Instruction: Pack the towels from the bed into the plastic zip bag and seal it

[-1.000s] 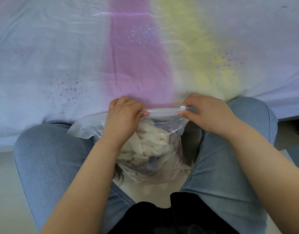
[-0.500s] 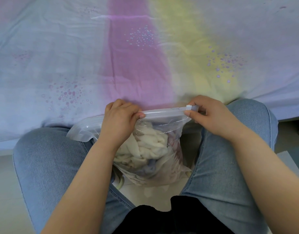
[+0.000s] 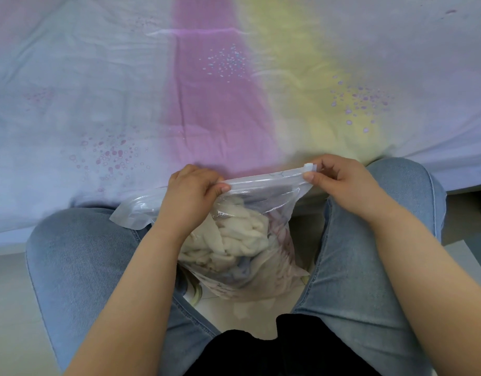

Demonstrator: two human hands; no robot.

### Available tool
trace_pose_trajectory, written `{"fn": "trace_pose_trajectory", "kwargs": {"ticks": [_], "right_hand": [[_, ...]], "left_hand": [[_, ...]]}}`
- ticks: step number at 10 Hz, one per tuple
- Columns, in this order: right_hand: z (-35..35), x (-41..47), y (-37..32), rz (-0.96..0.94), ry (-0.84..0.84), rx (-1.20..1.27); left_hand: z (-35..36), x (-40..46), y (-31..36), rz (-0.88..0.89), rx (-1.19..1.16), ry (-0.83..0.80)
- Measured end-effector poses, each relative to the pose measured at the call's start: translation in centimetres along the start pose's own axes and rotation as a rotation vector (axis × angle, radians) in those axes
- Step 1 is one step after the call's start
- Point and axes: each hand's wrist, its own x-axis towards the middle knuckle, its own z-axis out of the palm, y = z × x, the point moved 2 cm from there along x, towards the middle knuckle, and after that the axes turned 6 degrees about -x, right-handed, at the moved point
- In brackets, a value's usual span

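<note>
A clear plastic zip bag hangs between my knees in front of the bed. Inside it lie bunched towels, mostly cream, with bits of blue and pink lower down. My left hand pinches the bag's top strip near its middle. My right hand pinches the right end of the strip, where a small white slider sits at my fingertips. The bag's left corner flops over my left thigh.
The bed fills the upper view, covered by a pastel sheet with blue, pink and yellow bands. No towels lie on the part of it that I see. My knees in blue jeans flank the bag above a pale floor.
My right hand has slid with the white slider to the right and a little up, stretching the top strip out. My left hand kept its pinch.
</note>
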Motion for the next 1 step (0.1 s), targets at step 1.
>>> {"fn": "trace_pose_trajectory", "kwargs": {"ticks": [1], "right_hand": [[-0.53, 0.1, -0.32, 0.045, 0.137, 0.264]], "left_hand": [[0.37, -0.12, -0.01, -0.006, -0.016, 0.034]]}}
